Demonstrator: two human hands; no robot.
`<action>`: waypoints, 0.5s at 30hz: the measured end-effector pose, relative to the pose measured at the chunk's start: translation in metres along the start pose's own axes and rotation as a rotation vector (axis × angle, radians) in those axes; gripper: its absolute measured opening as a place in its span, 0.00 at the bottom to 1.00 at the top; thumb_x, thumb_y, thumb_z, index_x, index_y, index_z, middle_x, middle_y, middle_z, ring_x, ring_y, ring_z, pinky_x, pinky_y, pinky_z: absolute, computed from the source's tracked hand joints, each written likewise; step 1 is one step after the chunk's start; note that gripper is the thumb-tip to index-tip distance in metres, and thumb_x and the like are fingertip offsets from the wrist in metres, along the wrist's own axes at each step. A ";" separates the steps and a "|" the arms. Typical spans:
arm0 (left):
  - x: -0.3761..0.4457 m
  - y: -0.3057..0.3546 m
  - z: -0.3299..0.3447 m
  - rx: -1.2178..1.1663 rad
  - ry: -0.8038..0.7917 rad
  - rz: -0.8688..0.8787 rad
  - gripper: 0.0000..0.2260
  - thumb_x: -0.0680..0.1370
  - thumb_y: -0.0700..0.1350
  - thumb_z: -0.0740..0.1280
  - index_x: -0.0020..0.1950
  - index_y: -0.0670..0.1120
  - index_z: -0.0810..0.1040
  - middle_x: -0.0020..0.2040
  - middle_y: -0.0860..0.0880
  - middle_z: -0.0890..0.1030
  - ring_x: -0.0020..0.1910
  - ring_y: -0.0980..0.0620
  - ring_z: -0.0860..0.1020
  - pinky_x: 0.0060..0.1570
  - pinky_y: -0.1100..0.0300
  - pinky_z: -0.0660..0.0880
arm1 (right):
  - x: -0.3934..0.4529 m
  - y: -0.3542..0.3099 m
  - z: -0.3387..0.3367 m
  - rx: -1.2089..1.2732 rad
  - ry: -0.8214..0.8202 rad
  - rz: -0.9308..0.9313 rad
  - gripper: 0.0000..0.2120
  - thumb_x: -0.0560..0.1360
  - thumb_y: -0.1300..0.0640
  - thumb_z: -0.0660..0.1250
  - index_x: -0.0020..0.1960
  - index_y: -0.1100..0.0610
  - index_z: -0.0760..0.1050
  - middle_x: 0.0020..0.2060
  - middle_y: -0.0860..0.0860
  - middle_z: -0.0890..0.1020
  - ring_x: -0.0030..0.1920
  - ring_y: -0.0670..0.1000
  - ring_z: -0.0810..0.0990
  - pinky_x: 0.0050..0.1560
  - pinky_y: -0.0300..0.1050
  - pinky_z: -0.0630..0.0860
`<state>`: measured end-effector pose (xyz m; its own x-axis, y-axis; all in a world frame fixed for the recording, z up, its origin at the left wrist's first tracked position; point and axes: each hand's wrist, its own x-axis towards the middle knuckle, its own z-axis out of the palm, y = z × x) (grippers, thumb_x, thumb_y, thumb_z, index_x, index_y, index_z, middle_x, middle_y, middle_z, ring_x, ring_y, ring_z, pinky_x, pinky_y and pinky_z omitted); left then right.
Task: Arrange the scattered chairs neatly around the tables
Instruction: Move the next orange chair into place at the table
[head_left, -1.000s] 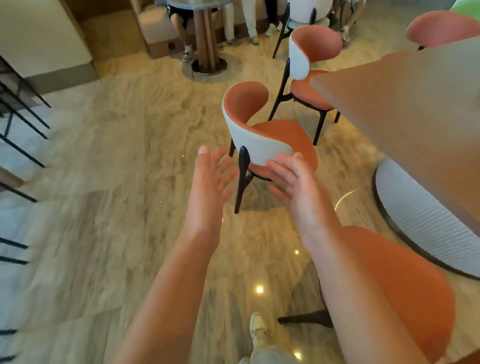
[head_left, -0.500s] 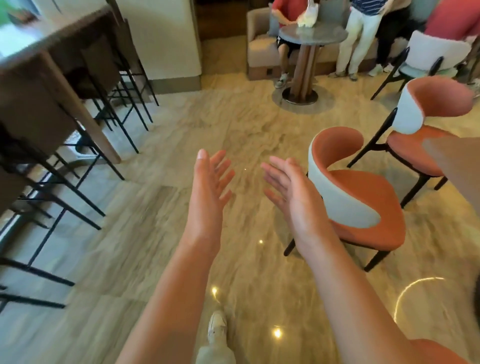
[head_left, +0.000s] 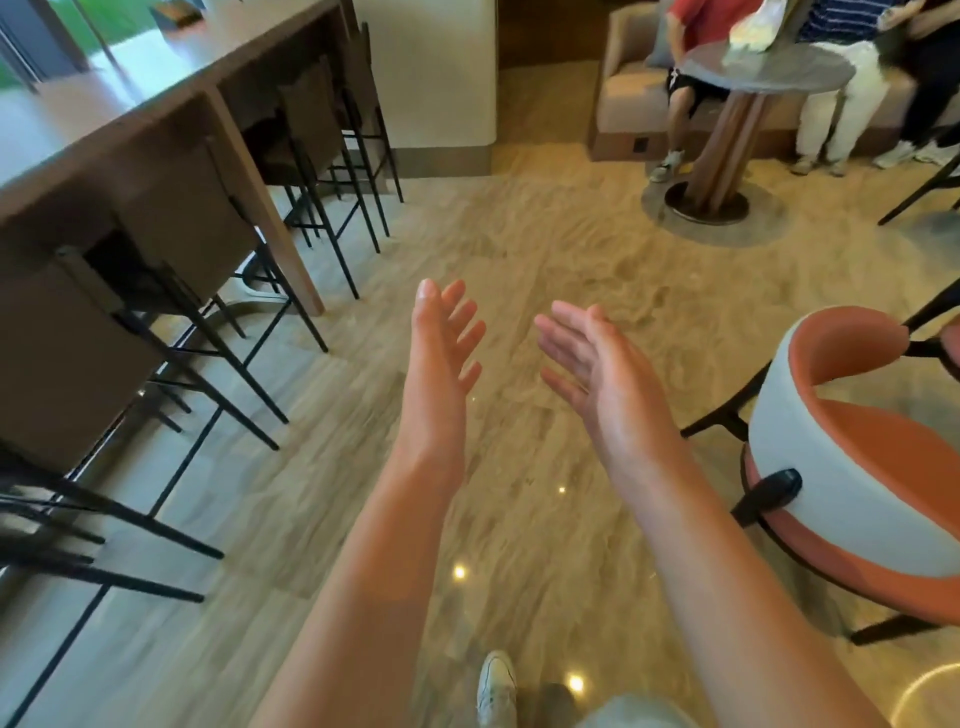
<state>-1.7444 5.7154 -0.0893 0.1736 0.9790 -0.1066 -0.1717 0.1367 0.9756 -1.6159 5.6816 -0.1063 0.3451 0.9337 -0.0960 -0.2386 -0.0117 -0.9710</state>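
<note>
An orange chair (head_left: 852, 467), cut off at the frame's right edge, turned its white back toward the left hand (head_left: 441, 353) and right hand (head_left: 597, 369) (both empty, fingers spread).

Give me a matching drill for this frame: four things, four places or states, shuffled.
Things:
1. left hand
2. orange chair
3. bar stools
4. round table

Places or states:
A. far right, beside the right forearm
B. tucked under the long counter on the left
C. open, fingers straight, holding nothing
D. top right, people seated around it

Pairs: 1-C, 2-A, 3-B, 4-D
</note>
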 end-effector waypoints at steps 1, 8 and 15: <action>0.007 0.001 -0.001 0.000 -0.006 0.000 0.27 0.83 0.65 0.47 0.77 0.55 0.69 0.73 0.54 0.75 0.68 0.57 0.75 0.74 0.46 0.65 | 0.008 -0.001 0.002 0.001 0.009 0.002 0.19 0.85 0.45 0.53 0.69 0.51 0.73 0.64 0.48 0.80 0.65 0.44 0.78 0.66 0.47 0.75; 0.066 -0.004 0.048 0.033 -0.149 -0.009 0.28 0.83 0.66 0.46 0.76 0.55 0.70 0.73 0.53 0.74 0.69 0.56 0.75 0.74 0.46 0.64 | 0.054 -0.020 -0.042 0.021 0.156 -0.048 0.22 0.81 0.40 0.54 0.68 0.49 0.74 0.63 0.46 0.81 0.64 0.42 0.78 0.66 0.47 0.75; 0.103 -0.030 0.188 0.080 -0.441 -0.093 0.29 0.83 0.67 0.47 0.76 0.54 0.71 0.71 0.53 0.76 0.68 0.56 0.76 0.74 0.47 0.65 | 0.083 -0.049 -0.164 0.093 0.440 -0.098 0.18 0.84 0.44 0.55 0.66 0.50 0.75 0.62 0.47 0.82 0.64 0.43 0.78 0.68 0.49 0.74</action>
<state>-1.5389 5.7837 -0.0934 0.5842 0.8028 -0.1194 -0.0630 0.1916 0.9794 -1.4263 5.7013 -0.1027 0.7177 0.6880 -0.1079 -0.2593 0.1203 -0.9583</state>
